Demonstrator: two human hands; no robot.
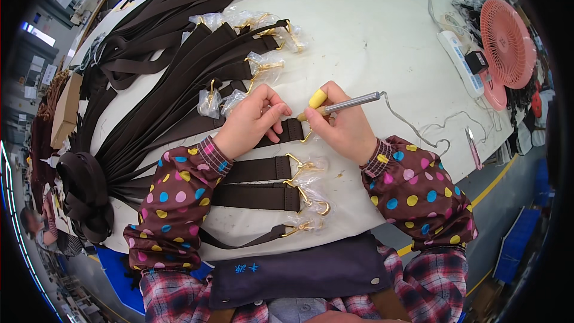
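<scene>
My left hand [254, 116] is closed at the end of a dark brown webbing strap [292, 131], its lower fingers curled against it. What lies between thumb and forefinger is hidden. In my right hand [347, 128] is a corded pen-shaped tool [354, 102] with a metal barrel, its tip close to the strap's stitched end. A yellow finger cot [317, 98] covers one right fingertip. Gold hardware [307, 136] shows at this strap's end, under the right hand. Nearer me lie more straps [257, 197] with gold clasps [295, 167] in clear plastic wrap.
Bundled brown straps [173, 78] spread over the left of the pale table [382, 42]. At the right stand a pink fan [507, 42] and a white power strip [460, 63]. Pink-handled snips [473, 149] lie near the right edge. The tool's thin cord [412, 134] crosses the tabletop.
</scene>
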